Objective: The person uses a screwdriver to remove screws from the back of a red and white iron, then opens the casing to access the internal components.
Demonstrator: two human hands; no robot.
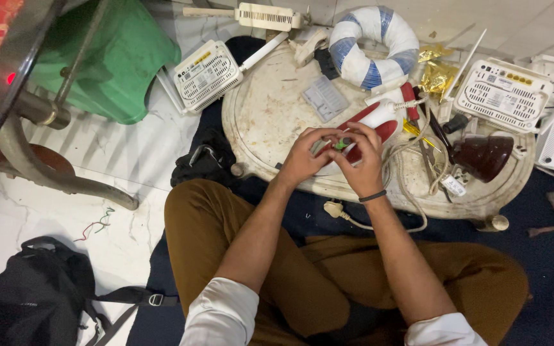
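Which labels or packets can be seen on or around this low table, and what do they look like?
Gold foil packets: crumpled and shiny, at the table's far edge beside the blue-and-white ring.
Router label: pale rectangle on the white router at the right.
Router label: pale rectangle with yellow marks, on the left router.
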